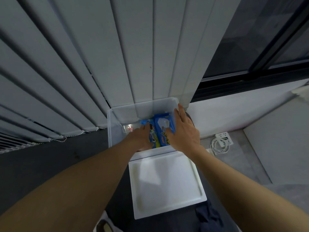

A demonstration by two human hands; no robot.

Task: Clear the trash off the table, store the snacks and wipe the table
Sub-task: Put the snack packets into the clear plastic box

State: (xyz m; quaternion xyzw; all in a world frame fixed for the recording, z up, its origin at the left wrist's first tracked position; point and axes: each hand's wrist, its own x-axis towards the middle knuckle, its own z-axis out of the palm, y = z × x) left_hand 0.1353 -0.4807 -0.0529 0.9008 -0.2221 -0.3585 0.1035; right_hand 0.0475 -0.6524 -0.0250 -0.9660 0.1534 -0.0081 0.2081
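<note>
Right hand: the right hand [184,131] lies with straight, spread fingers along the right edge of the right snack packet [163,126]; the thumb rests on the printed face. It is not clenched.
Left hand: the left hand [142,138] is inside the box, its fingertips touching the left snack packet [152,137]. The back of the hand hides the fingers, so I cannot tell if it grasps the packet or only touches it.
Snack packets: two blue packets, side by side and touching, leaning in the right half of the box.
Storage box: a translucent white storage box [110,131] on the floor, open, with both hands in it.
Small clear packet: a small clear packet [128,129] lies on the box bottom, left of the left hand.
Lid: the white lid [167,185] lies flat just in front of the box.
Behind the box: pale vertical blinds [100,64]; to the right a dark window [259,39].
Right of the box: a white power strip [224,138] with a coiled white cable [219,146], on the floor.
</note>
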